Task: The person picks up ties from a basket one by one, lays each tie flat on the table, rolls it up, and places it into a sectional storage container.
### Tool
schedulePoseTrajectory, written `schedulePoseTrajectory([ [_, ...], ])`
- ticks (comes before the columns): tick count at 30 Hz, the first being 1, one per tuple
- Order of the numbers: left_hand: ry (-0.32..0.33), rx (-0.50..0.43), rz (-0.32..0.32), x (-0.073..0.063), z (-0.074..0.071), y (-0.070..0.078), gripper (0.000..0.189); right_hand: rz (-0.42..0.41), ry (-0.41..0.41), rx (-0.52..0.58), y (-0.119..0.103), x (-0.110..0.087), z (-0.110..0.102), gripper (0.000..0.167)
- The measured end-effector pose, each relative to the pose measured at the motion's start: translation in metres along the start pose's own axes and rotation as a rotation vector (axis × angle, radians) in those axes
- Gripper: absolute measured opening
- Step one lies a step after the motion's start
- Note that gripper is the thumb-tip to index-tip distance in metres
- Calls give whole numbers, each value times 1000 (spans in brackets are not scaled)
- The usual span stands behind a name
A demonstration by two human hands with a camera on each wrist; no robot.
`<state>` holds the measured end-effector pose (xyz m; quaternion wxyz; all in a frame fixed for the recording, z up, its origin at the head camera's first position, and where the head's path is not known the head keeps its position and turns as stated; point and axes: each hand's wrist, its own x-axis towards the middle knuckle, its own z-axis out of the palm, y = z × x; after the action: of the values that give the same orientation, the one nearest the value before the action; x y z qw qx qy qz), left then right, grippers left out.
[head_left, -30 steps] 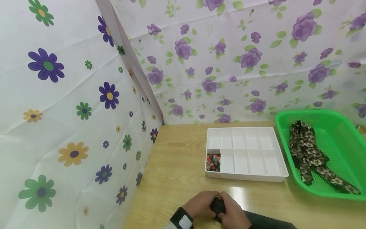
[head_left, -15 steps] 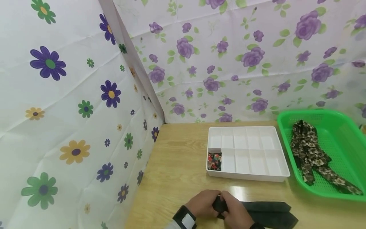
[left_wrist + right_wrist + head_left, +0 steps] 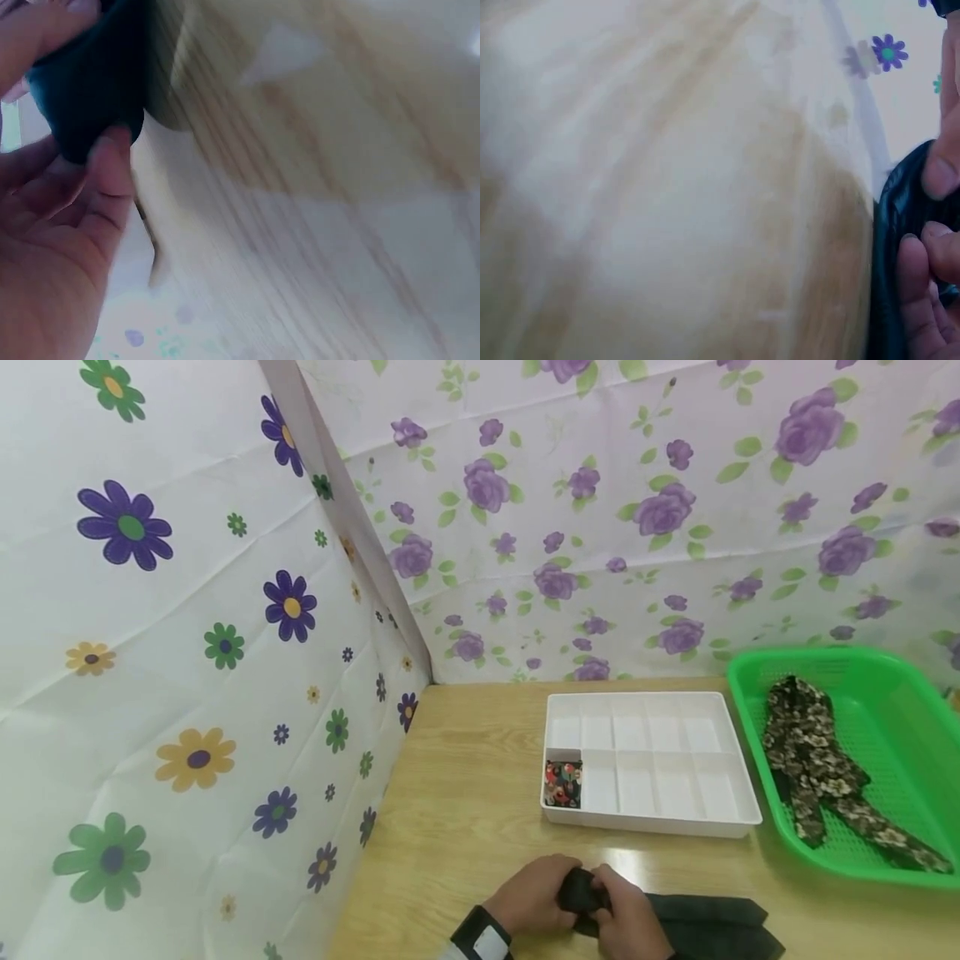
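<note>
At the bottom of the head view, a dark necktie is rolled up at its left end, and its two pointed ends trail flat to the right along the table. My left hand grips the roll from the left, with fingers and thumb curled about it. From the right, my right hand pinches the same roll. The left wrist view gives the rounded dark roll between thumb and fingers. Layers of the roll show under the fingertips in the right wrist view, where the hand is partly cut off.
Beyond the hands stands a white divided tray; a rolled cloth with a red and dark pattern fills its front left compartment. At right, a green basket holds brown floral neckties. Flowered sheets hang behind and left.
The dark necktie's trailing ends have spread into two points on the table. My right hand has shifted slightly right, and more of the roll shows between the hands.
</note>
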<state>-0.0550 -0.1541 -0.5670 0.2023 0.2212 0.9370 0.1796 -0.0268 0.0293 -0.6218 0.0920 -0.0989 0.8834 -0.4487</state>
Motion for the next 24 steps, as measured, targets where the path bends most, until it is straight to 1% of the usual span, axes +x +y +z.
schedulePoseTrajectory([
  [2,20,19,15,1,0,1,56,18,14,-2,-4,0,-2,44],
  [4,33,38,31,1,-1,2,50,9,8,-29,-10,1,-5,45],
  [8,14,48,34,2,-3,3,45,-10,-46,-82,-24,1,-10,51],
  [11,5,20,33,1,-3,2,46,-17,-64,-109,-29,1,-12,55],
  [15,18,-118,11,-1,0,-4,55,-39,-35,-129,-24,1,-10,53],
  [18,34,-203,-11,-3,3,-7,61,-32,-12,-101,-17,-1,-6,49],
  [20,44,-203,-10,-3,5,-8,61,-14,3,-65,-12,-2,-3,49],
  [22,57,-175,2,-3,5,-8,57,-5,21,-43,-8,-3,-1,49],
  [24,66,-134,17,-2,4,-6,51,-12,33,-48,-7,-2,-1,50],
])
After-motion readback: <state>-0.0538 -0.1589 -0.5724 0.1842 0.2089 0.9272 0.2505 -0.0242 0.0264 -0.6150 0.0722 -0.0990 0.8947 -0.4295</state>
